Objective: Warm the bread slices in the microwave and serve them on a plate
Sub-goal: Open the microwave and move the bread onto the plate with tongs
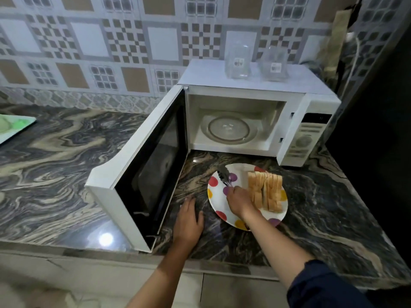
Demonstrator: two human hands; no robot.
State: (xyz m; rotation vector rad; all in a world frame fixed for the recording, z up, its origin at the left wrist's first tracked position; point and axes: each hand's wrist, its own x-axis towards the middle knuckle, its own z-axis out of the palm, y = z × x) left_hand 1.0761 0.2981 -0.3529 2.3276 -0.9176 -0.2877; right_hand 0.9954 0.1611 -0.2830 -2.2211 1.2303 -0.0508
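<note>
Nearest, just left of the polka-dot plate (217, 203): left hand (189, 218), grip slack, fingers straight and flat on the marbled tabletop (66, 174). Over the plate's near half: right hand (239, 201), grip closed round the handle of metal tongs (224, 177), tips lying across the plate's left side. On the plate's right half: bread slices (265, 192), on edge in a row, apart from the tongs.

Probably the loading step; whether the bread is already warmed, impossible to tell. Next move likely calling for tongs pinched on one slice, or the whole plate lifted level and slid inward.

Beyond the plate: white microwave (311, 103), door (144, 174) standing wide open to the plate's left, glass turntable (229, 128) carrying nothing. Farther and higher beyond the plate: two clear containers (238, 61), then patterned tile wall (89, 41).
</note>
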